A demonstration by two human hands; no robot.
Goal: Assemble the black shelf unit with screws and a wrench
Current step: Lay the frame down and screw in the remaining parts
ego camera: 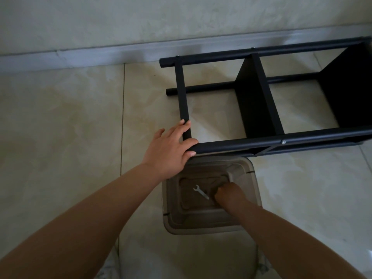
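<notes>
While the left hand [171, 150] rests flat-fingered on the floor-laid black shelf unit's [261, 109] unscrewed corner, the right hand [227, 195] reaches into the bin [209, 222] beside the wrench [200, 191]; grasp indeterminate. Risk: crossbar slipping, misaligning holes.

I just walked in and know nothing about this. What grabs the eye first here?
The black shelf frame lying on its side on the tiled floor, upper right, with the left hand resting on its near corner. Below it sits a clear plastic bin, where the right hand reaches in beside a small silver wrench.
</notes>
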